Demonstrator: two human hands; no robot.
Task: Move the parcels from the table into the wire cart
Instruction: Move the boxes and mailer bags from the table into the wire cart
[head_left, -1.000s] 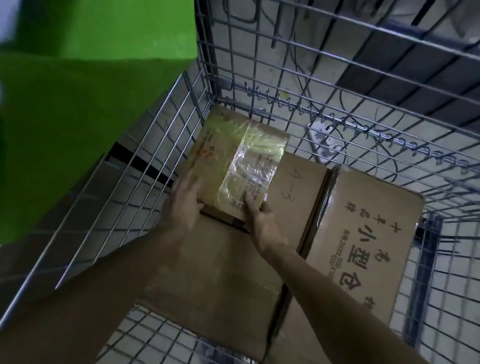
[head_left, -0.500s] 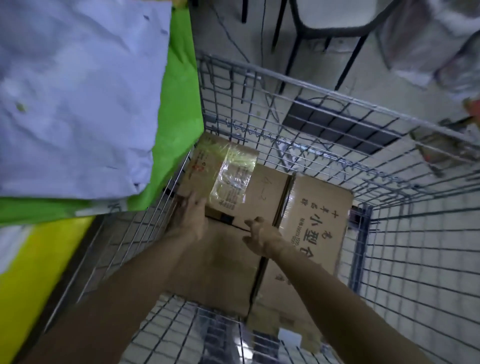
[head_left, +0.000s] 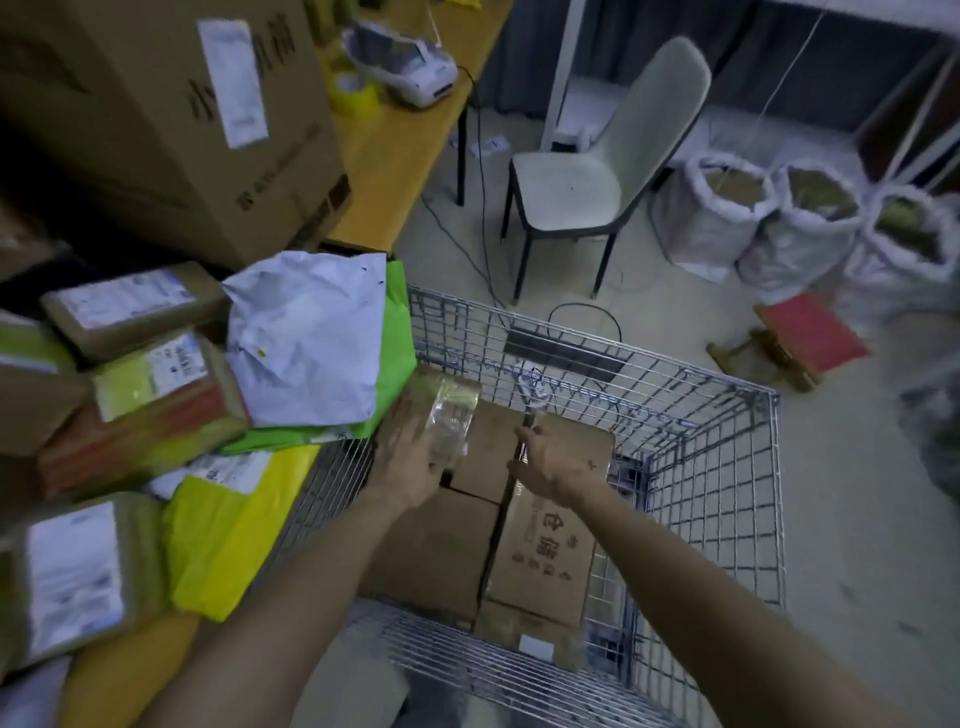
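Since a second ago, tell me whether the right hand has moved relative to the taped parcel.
Yes. The right hand has shifted right, off the taped parcel, and is now over the printed box beside it.

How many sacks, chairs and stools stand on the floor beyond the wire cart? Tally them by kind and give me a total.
White sacks: 3
Chair: 1
Red-topped stool: 1
Total: 5

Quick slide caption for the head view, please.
Left hand and right hand above boxes in the wire cart; more parcels wait on the table.
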